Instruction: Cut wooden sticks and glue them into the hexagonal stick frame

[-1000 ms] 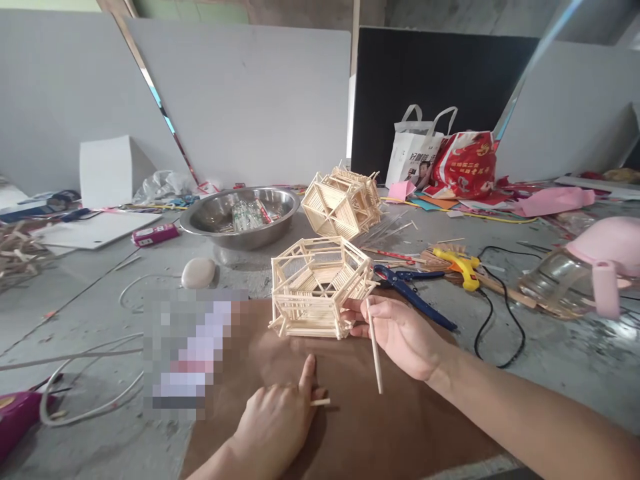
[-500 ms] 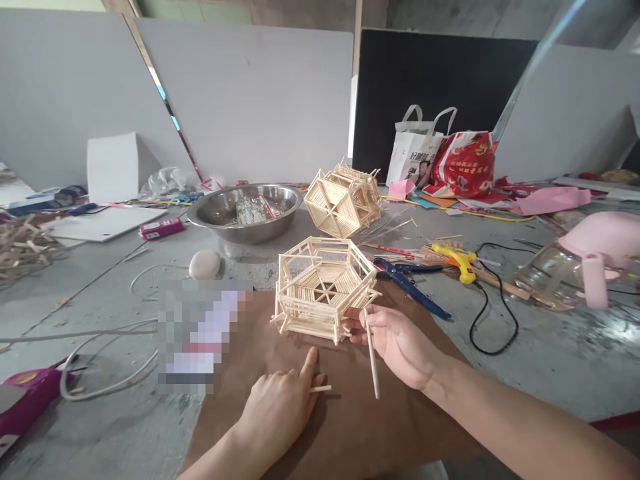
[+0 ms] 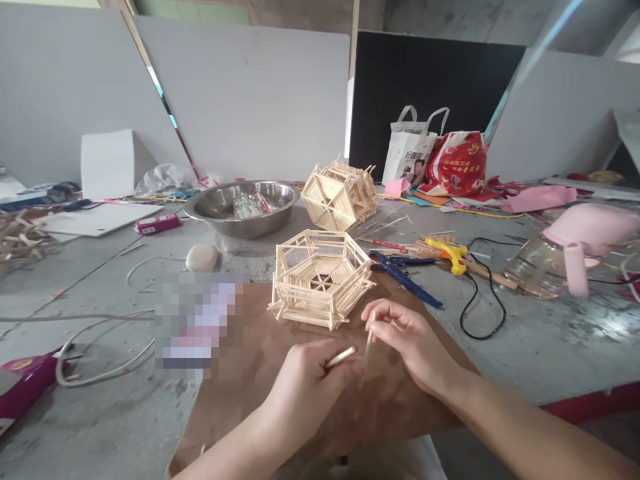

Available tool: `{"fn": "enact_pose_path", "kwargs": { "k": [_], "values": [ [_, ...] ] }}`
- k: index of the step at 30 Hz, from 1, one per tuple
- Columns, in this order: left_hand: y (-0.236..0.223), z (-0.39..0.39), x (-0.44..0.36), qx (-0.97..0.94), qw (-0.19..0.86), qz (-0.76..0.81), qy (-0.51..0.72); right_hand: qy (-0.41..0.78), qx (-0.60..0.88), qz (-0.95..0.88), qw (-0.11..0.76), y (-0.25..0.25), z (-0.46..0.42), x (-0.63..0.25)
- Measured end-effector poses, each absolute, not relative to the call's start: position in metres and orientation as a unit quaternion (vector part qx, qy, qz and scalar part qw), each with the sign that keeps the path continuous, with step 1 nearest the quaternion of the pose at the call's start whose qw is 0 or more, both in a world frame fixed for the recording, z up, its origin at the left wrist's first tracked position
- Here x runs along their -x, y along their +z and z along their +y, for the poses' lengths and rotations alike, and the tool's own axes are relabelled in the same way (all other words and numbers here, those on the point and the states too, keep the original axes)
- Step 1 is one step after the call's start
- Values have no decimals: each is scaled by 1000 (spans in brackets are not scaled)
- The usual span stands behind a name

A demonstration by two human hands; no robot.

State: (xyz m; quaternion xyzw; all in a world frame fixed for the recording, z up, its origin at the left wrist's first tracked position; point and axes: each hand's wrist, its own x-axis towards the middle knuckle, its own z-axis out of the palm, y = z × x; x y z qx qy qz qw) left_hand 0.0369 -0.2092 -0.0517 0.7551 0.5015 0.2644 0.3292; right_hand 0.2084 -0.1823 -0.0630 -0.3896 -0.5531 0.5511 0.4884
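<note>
Just in front of me, a six-sided frame of thin wooden sticks [image 3: 323, 283] stands on a brown sheet [image 3: 250, 373]. My left hand [image 3: 313, 373] is closed around a short wooden stick [image 3: 342, 357], whose pale end pokes out past the thumb. Between the thumb and fingers of my right hand [image 3: 400, 333] a slim wooden stick [image 3: 371, 332] is pinched, pointing down; its lower end is blurred. Both hands are close together above the sheet, nearer to me than the frame and apart from it.
Behind stand a second stick structure [image 3: 337, 197] and a metal basin [image 3: 243, 210]. To the right lie blue-handled cutters [image 3: 407, 277], a yellow glue gun [image 3: 447, 253] with a black cord and a pink-lidded jug [image 3: 555, 257]. A purple device [image 3: 30, 387] is at the left.
My right hand has come away from the stick frame, toward me, keeping its stick. My left hand has lifted from pointing on the sheet, moved right and closed around its short stick.
</note>
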Motion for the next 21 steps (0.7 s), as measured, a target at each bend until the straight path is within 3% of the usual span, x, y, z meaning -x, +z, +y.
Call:
{"fn": "enact_pose_path", "kwargs": {
  "k": [3, 9, 11, 13, 16, 21],
  "values": [
    [-53, -197, -55, -724, 392, 488, 290, 536, 368, -593, 475, -58, -188, -201],
    [-46, -183, -61, -725, 406, 462, 311, 435, 358, -713, 417, -46, -163, -228],
    [-40, -183, -55, -714, 439, 455, 299, 284, 478, -699, 450, -44, -136, -258],
    [-32, -185, -47, -707, 479, 441, 276, 74, 695, -610, 374, -46, -104, -294],
    [-15, -186, -35, -708, 488, 440, 259, 29, 788, -532, 309, -59, -61, -339],
    [-6, -184, -30, -661, 475, 471, 340, 33, 839, -483, 248, -86, -25, -367]
  ]
}}
